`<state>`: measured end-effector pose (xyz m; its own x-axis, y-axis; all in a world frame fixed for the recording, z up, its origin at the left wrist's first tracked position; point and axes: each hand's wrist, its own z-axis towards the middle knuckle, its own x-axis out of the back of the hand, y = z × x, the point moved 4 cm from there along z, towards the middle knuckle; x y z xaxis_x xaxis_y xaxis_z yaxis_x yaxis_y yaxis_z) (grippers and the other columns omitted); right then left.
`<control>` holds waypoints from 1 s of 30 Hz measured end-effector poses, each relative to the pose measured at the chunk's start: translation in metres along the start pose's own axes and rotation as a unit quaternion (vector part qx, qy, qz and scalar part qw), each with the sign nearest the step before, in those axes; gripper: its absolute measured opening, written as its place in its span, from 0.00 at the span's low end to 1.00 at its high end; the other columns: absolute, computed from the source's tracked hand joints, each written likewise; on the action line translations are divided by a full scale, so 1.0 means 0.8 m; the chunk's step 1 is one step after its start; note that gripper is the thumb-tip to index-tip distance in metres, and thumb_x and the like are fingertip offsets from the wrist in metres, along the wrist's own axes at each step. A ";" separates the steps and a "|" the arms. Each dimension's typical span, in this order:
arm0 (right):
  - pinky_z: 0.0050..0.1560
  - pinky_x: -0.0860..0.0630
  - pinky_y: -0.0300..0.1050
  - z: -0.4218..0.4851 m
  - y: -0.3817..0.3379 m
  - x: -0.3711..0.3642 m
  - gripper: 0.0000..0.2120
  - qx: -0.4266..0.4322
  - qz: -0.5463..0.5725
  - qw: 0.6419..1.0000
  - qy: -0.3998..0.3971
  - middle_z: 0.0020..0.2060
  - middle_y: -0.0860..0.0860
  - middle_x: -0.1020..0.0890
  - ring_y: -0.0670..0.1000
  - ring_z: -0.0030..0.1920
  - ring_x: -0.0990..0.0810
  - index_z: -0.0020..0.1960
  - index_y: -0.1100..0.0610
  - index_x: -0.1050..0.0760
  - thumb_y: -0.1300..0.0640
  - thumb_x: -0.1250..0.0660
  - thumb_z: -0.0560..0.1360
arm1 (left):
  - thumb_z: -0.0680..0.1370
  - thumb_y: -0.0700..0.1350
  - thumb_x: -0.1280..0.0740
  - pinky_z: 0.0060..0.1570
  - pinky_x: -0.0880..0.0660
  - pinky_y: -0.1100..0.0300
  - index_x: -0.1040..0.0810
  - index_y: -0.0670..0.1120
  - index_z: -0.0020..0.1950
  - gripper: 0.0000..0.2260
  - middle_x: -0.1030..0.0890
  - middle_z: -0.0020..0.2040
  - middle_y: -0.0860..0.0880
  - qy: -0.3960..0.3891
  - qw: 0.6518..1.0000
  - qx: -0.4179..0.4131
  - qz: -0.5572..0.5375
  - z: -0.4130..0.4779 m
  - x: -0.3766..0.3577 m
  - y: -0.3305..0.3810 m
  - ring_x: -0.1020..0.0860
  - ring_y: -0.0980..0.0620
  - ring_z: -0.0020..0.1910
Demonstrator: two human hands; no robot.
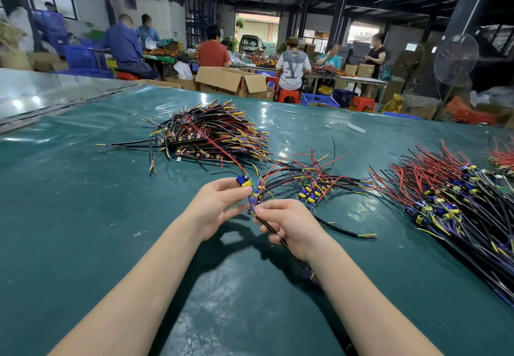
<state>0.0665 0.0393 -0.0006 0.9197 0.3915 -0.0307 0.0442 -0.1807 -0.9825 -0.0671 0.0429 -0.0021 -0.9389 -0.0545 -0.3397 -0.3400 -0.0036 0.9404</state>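
Head view: both hands meet just above a green worktop (83, 216). The left hand (219, 205) pinches a small blue-and-yellow component (244, 181) at one end of a wire harness (253, 198). The right hand (292, 227) curls around the harness's black cable (271, 229), which runs back beneath that wrist. The harness looks light and floppy, and its thin wires could snag the loose harnesses (311, 186) just beyond the fingers. The rigid component and the sheathed cable seem the safest grips.

On the green mat (83, 188) lie a wire heap (211, 133) ahead and a second heap (459, 199) at right.
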 end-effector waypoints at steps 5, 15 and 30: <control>0.18 0.45 0.30 -0.002 -0.003 0.002 0.09 0.006 -0.009 1.000 -0.017 0.26 0.49 0.26 0.42 0.21 0.32 0.37 0.58 0.25 0.65 0.36 0.75 | 0.74 0.36 0.34 0.32 0.22 0.62 0.25 0.44 0.43 0.04 0.17 0.33 0.47 -0.020 0.999 0.030 -0.012 -0.003 -0.002 -0.003 0.18 0.53 0.31; 0.19 0.38 0.31 0.000 0.005 0.012 0.09 -0.055 0.063 0.996 0.030 0.21 0.47 0.25 0.42 0.22 0.26 0.35 0.58 0.25 0.65 0.34 0.74 | 0.75 0.37 0.33 0.31 0.21 0.63 0.24 0.45 0.45 0.03 0.17 0.32 0.50 -0.003 0.997 0.077 -0.026 -0.006 -0.007 -0.006 0.19 0.56 0.29; 0.15 0.41 0.30 0.003 0.007 0.012 0.10 -0.087 0.134 0.987 0.025 0.20 0.46 0.26 0.42 0.20 0.28 0.35 0.58 0.29 0.66 0.35 0.74 | 0.70 0.36 0.27 0.30 0.26 0.70 0.21 0.45 0.36 0.06 0.20 0.27 0.52 0.099 0.991 -0.053 0.072 -0.010 -0.026 -0.015 0.23 0.57 0.28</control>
<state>0.0749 0.0447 -0.0068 0.9254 0.2645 -0.2715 -0.1409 -0.4249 -0.8942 -0.0431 0.0362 -0.0062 -0.9451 -0.2574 -0.2013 -0.1849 -0.0865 0.9789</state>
